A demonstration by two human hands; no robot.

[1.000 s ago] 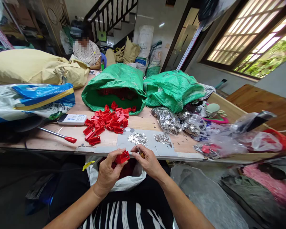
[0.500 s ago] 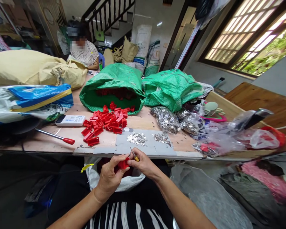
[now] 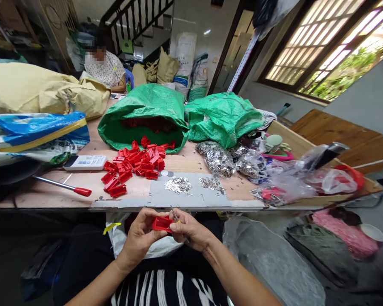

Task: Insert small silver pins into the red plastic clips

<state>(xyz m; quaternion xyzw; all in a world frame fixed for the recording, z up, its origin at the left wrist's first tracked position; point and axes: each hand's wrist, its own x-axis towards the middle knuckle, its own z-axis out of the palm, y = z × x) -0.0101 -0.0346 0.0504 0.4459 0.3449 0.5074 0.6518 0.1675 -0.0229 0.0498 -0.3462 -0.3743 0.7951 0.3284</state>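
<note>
My left hand (image 3: 139, 234) is closed on a red plastic piece (image 3: 161, 223), whose hollow side faces up. My right hand (image 3: 190, 230) meets it from the other side, its thumb and fingertips at the piece's right end. Also in my right hand is a thin metal-tipped tool (image 3: 174, 213) with a yellow handle, mostly hidden by the fingers; it resembles a small screwdriver. Both hands are above an open white sack (image 3: 164, 248) on my lap. On the table in front lie a heap of similar red pieces (image 3: 137, 163) and two small piles of flat silvery metal bits (image 3: 178, 185) (image 3: 211, 183).
A green sack (image 3: 147, 102) spills red pieces onto the table (image 3: 92, 178). Bags of metal bits (image 3: 215, 158) lie right of it. Leftward are a white box-like device (image 3: 85, 162) and a red-tipped lever (image 3: 82, 191). A person (image 3: 104, 70) sits across the table.
The red piece has been turned so that its hollow side shows. My hands have come slightly lower and nearer to me, and the tool's handle is now more covered. The view has shifted slightly.
</note>
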